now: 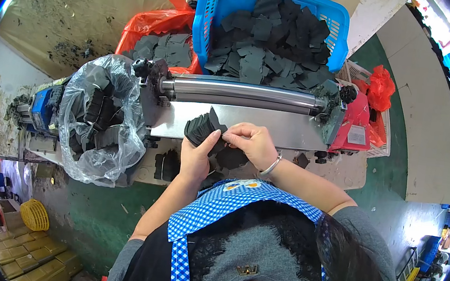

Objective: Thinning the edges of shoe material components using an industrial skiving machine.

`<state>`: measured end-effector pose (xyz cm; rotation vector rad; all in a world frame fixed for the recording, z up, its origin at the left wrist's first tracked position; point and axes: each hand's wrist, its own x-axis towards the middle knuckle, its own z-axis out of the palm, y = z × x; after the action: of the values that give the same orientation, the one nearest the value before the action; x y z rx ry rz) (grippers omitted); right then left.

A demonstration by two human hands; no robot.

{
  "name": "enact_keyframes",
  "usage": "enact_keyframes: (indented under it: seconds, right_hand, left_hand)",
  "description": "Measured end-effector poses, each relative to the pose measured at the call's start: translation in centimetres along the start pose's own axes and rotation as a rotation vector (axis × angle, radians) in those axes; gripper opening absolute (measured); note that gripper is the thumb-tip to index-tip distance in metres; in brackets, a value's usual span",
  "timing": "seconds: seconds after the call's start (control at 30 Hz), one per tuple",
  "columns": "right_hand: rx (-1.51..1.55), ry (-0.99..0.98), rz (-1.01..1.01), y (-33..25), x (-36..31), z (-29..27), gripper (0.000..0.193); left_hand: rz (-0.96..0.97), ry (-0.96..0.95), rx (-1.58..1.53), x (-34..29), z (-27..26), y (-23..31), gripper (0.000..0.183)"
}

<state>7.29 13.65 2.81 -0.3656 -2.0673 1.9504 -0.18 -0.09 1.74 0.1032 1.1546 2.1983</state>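
Note:
A thick stack of thin black pieces (204, 128) fans out in my left hand (196, 158), whose thumb presses on its near side. My right hand (253, 145), with a silver bangle on the wrist, pinches at the right edge of the stack; what lies between its fingertips is too small to make out. Both hands are just in front of a shiny metal plate (287, 130). Behind the plate runs a steel roller (241, 91) between two dark, grimy mounts. More black pieces (231, 158) lie below my hands, partly hidden by them.
A blue plastic basket (199, 21) heaped with loose black pieces stands behind the roller. Beside it sits a red plastic bag (138, 22) of similar pieces. To the left, a clear plastic bag (129, 152) holds bundled stacks. A red machine housing (353, 127) borders the plate's right end.

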Motion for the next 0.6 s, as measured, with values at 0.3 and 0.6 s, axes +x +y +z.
enact_keyframes:
  seconds: [0.3,0.6]
  right_hand:
    - [0.394,0.209,0.557,0.4,0.7,0.1,0.026]
    - [0.348,-0.218,0.689,1.3,0.8,-0.7,0.018]
  left_hand:
    - [-0.019,0.047,0.002,0.0,-1.2,0.5,0.023]
    - [-0.019,0.002,0.05,0.1,-1.3,0.5,0.025]
